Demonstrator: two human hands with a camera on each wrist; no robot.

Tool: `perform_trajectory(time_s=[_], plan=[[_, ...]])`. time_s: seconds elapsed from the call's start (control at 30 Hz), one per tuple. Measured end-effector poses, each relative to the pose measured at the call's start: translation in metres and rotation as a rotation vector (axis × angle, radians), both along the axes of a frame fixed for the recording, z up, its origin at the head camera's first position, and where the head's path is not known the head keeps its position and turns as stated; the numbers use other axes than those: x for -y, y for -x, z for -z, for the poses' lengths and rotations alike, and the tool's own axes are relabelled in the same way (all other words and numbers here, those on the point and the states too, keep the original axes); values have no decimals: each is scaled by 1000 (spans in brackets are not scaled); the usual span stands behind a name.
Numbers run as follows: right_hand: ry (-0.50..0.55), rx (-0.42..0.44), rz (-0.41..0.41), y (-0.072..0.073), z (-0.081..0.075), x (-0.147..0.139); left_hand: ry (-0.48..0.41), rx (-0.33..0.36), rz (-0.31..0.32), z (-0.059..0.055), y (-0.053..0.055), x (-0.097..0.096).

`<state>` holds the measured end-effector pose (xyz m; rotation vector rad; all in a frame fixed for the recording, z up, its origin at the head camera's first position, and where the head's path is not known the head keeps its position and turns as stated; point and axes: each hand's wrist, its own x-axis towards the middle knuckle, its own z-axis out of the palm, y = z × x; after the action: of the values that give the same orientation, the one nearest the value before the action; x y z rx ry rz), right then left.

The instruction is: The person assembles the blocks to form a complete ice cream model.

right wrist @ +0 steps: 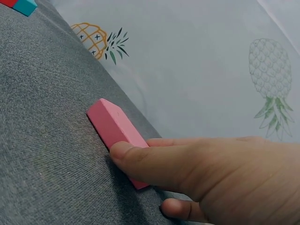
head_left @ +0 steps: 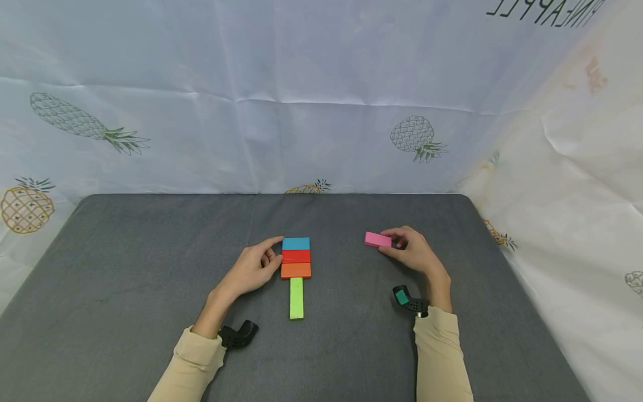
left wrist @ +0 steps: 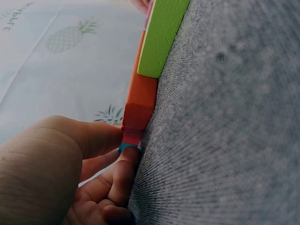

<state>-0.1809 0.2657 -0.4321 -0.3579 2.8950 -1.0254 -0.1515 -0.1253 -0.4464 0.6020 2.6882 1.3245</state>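
Note:
In the head view, a blue block (head_left: 296, 243), a red block (head_left: 296, 256) and an orange block (head_left: 296, 271) lie side by side in a stack-like column. A lime green block (head_left: 297, 298) extends lengthwise from the orange one toward the person. My left hand (head_left: 253, 268) is at the left ends of the column, index fingertip at the blue block's corner and thumb tip beside the red block. To the right, my right hand (head_left: 414, 251) pinches a pink block (head_left: 378, 240) by its right end. In the right wrist view the thumb lies across the pink block (right wrist: 115, 124).
All the blocks are on a dark grey cloth-covered table (head_left: 150, 268). A pale curtain (head_left: 321, 61) printed with pineapples hangs behind the table's far edge and along the right. Black camera mounts (head_left: 240, 335) sit at both wrists, beside beige sleeves.

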Motion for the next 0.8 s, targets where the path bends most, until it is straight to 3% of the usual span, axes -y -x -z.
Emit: perform_trajectory(time_s=[0.8], plan=[[25, -45, -17, 8, 3, 18, 6, -11, 3, 1, 1, 1]])
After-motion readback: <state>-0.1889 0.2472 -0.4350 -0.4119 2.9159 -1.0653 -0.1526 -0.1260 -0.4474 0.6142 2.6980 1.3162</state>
